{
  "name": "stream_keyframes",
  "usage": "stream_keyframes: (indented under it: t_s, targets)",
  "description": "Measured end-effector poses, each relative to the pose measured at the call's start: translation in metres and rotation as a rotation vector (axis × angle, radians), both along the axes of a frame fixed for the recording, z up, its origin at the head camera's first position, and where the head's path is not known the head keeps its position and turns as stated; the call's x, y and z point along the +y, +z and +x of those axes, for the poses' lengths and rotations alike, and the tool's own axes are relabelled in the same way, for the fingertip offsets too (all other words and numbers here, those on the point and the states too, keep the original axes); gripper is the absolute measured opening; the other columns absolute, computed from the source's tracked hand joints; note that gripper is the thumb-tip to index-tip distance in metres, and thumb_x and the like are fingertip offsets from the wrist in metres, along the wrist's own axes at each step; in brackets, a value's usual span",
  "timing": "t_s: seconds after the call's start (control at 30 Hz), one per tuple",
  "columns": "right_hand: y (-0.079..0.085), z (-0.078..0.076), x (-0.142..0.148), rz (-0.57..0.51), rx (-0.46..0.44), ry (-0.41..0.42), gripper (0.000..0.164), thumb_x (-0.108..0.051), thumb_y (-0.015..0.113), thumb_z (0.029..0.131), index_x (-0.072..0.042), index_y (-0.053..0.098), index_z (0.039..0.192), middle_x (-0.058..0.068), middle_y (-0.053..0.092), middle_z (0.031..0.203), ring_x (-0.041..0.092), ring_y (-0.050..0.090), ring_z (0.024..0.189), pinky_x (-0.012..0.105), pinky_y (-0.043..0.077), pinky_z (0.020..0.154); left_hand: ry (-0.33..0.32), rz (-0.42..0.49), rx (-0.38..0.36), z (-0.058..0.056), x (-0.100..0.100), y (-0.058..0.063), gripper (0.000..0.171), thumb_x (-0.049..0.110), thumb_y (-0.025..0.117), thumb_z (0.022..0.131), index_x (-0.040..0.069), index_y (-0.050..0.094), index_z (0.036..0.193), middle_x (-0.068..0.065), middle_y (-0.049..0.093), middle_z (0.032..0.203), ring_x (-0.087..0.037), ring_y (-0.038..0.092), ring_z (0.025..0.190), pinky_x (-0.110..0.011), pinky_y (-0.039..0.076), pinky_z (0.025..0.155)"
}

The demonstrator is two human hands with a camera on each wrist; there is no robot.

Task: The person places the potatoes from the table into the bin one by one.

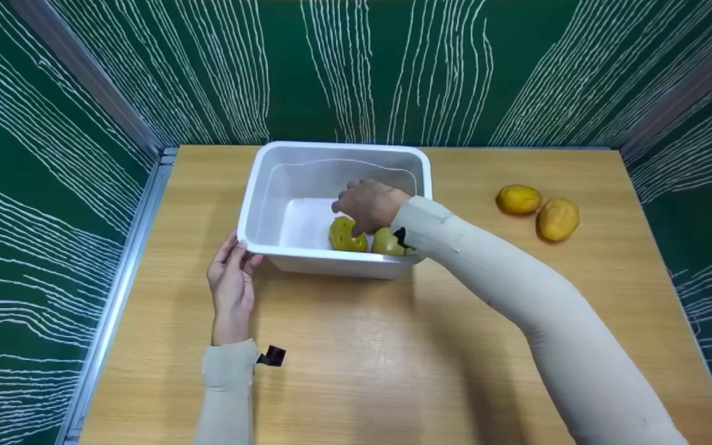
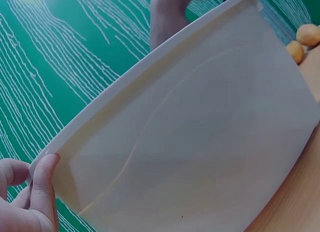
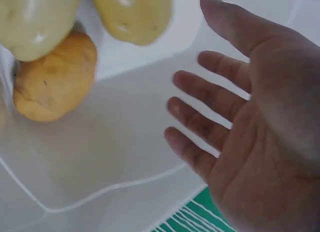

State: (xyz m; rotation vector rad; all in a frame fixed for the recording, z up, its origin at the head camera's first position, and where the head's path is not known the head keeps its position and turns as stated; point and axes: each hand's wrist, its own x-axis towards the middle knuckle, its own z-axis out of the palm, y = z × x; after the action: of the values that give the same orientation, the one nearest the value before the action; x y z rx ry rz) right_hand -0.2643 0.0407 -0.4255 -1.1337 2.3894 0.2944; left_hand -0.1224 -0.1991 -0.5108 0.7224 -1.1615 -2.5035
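A white plastic tub (image 1: pixel 331 264) stands on the table, several potatoes inside. My left hand (image 1: pixel 232 287) pinches its rim at the front left corner, thumb on one side and fingers on the other, as the left wrist view shows too. Over the tub's inside reaches my right hand (image 1: pixel 368 204), fingers spread and relaxed, holding nothing. Below it in the head view lie a yellowish potato (image 1: pixel 342 240) and a paler potato (image 1: pixel 387 243). The right wrist view adds an orange-toned potato (image 3: pixel 56 82) beside them, apart from my open fingers (image 3: pixel 202 124).
Two more potatoes lie on the table to the right of the tub, a darker yellow potato (image 1: pixel 518 199) and a lighter potato (image 1: pixel 558 219) next to it. Green walls with white wavy lines (image 1: pixel 331 74) enclose the wooden table (image 1: pixel 343 371) at the back and both sides.
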Motion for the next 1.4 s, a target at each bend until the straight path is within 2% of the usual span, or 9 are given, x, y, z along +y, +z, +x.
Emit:
stream_keyframes:
  t_s: [0.2,0.37,0.57,0.73,1.07,1.4]
  targets:
    - [0.017,0.004,0.015,-0.052,0.01,-0.088,0.058,-0.031,0.076,0.099,-0.024,0.056,0.153,0.003,0.064,0.139,0.025,0.056,0.111,0.045,0.054,0.116,0.014,0.005,0.006,-0.001,-0.001,0.0,0.046,-0.009,0.053,0.105,-0.009,0.047,0.151,-0.014,0.059,0.124,-0.013,0.065,0.075,-0.014,0.064,0.063]
    - [0.024,0.004,0.03,-0.119,0.022,-0.088,0.056,-0.034,0.075,0.1,-0.02,0.058,0.151,0.004,0.064,0.14,0.027,0.057,0.115,0.048,0.052,0.119,0.028,0.006,0.03,-0.001,0.0,-0.001,0.041,-0.009,0.053,0.105,-0.011,0.051,0.146,-0.014,0.061,0.117,-0.012,0.065,0.072,-0.014,0.063,0.061]
    - [0.027,0.005,0.051,-0.203,0.067,-0.077,0.057,-0.037,0.073,0.102,-0.014,0.058,0.151,0.01,0.06,0.15,0.033,0.058,0.128,0.057,0.044,0.124,0.024,0.014,0.02,-0.001,0.0,0.0,0.04,-0.009,0.053,0.105,-0.01,0.052,0.146,-0.013,0.063,0.117,-0.013,0.067,0.073,-0.014,0.064,0.062]
    - [0.027,0.005,0.068,-0.28,0.106,-0.092,0.056,-0.035,0.074,0.102,-0.013,0.058,0.151,0.011,0.059,0.153,0.035,0.056,0.131,0.058,0.04,0.127,0.022,0.021,0.006,-0.001,0.0,0.001,0.043,-0.008,0.054,0.106,-0.009,0.049,0.149,-0.013,0.064,0.118,-0.013,0.067,0.074,-0.015,0.064,0.063]
    - [0.024,0.009,0.09,-0.405,0.196,-0.047,0.055,-0.028,0.078,0.099,-0.004,0.061,0.146,0.019,0.06,0.148,0.039,0.056,0.134,0.06,0.048,0.12,-0.001,0.026,0.004,0.0,-0.001,0.0,0.046,-0.008,0.052,0.106,-0.008,0.046,0.152,-0.014,0.056,0.131,-0.013,0.065,0.076,-0.014,0.064,0.064]
    - [0.026,0.013,0.123,-0.492,0.29,-0.106,0.055,-0.031,0.078,0.099,-0.004,0.062,0.145,0.021,0.06,0.148,0.042,0.055,0.134,0.062,0.046,0.121,-0.014,0.027,0.007,0.0,0.001,0.001,0.047,-0.006,0.051,0.107,-0.008,0.044,0.154,-0.014,0.054,0.135,-0.012,0.064,0.077,-0.013,0.063,0.064]
